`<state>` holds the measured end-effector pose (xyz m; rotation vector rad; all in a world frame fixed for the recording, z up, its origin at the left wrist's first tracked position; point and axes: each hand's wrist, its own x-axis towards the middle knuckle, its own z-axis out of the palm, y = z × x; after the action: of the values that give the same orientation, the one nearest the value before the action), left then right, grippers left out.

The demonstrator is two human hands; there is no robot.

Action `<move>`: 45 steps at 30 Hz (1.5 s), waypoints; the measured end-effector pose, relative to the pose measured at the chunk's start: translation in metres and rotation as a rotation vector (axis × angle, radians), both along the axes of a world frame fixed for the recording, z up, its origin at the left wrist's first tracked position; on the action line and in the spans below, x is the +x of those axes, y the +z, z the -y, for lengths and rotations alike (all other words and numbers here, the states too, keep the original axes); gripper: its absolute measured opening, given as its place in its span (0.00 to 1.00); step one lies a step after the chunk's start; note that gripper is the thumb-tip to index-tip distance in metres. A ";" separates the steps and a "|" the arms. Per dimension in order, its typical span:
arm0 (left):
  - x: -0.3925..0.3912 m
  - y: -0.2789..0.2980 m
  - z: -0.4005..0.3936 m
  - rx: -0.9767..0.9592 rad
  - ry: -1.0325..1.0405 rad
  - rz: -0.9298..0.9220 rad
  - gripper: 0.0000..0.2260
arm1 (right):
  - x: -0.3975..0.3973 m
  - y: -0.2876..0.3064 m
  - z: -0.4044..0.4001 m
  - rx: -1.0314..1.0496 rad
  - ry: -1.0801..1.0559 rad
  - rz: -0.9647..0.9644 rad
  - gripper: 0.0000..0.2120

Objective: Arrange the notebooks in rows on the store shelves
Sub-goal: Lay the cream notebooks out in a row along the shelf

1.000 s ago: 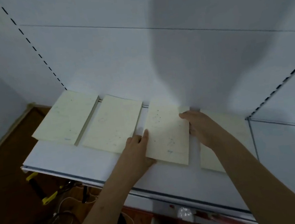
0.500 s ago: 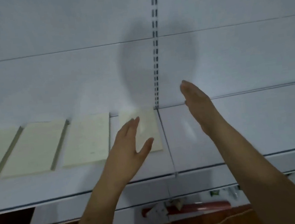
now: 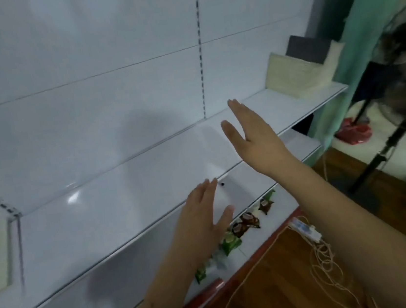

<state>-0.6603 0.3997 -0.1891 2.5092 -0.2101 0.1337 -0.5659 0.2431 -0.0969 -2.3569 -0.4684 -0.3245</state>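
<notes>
Hovering flat above shelf (image 3: 115, 198): left hand (image 3: 202, 220), right hand (image 3: 253, 137).

Landmark: green curtain (image 3: 359, 40), hanging at the right end of the shelving.

- Just left of the curtain: a cream woven basket (image 3: 297, 75), with a dark grey board (image 3: 307, 47) standing upright inside it.
- Right of the curtain: a black fan stand (image 3: 385, 146) rising at a slant; the upper part is blurred.
- At the curtain's foot, on the pale floor: a red plastic bag (image 3: 354, 132).
- Below and left of the curtain: a row of snack packets (image 3: 246, 222), green and brown wrappers, details blurred.
- Below the curtain, on the wooden floor (image 3: 385, 190): a white power strip (image 3: 305, 229) and a loose tangle of pale cord (image 3: 331, 268).
</notes>
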 end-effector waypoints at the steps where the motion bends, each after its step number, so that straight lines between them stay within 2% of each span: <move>1: 0.010 -0.001 0.021 0.008 -0.036 0.000 0.31 | 0.007 0.001 0.021 -0.033 -0.024 0.022 0.32; 7: 0.090 -0.011 0.115 -0.008 -0.163 -0.022 0.31 | 0.073 0.003 0.126 -0.158 -0.172 0.089 0.31; 13: 0.218 -0.024 0.194 -0.022 -0.197 -0.010 0.31 | 0.186 -0.002 0.215 -0.283 -0.255 0.102 0.31; 20: 0.354 0.005 0.267 -0.011 -0.233 0.016 0.30 | 0.324 0.008 0.296 -0.347 -0.322 0.062 0.31; 30: 0.461 -0.001 0.325 0.156 -0.263 -0.023 0.31 | 0.482 0.005 0.364 -0.389 -0.260 0.034 0.32; 34: 0.491 -0.004 0.342 0.167 -0.200 -0.063 0.31 | 0.540 -0.024 0.371 -0.357 -0.124 -0.139 0.35; 37: 0.510 0.001 0.354 0.184 -0.145 -0.078 0.30 | 0.559 -0.051 0.375 -0.413 -0.027 -0.223 0.34; 39: 0.520 0.006 0.359 0.116 -0.086 -0.098 0.29 | 0.561 -0.060 0.379 -0.416 -0.025 -0.152 0.29; 42: 0.534 0.014 0.360 -0.137 0.057 -0.149 0.27 | 0.548 -0.065 0.377 -0.291 -0.079 0.038 0.22; 43: 0.538 0.018 0.361 -0.275 0.105 -0.174 0.26 | 0.540 -0.067 0.375 -0.232 -0.080 0.113 0.21; 45: 0.545 0.029 0.368 -0.690 0.178 -0.229 0.26 | 0.518 -0.073 0.367 -0.108 -0.045 0.231 0.23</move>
<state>-0.1150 0.0319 -0.1604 1.8296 0.1378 -0.0132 -0.0480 -0.1238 -0.1698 -2.4493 -0.5539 -0.6111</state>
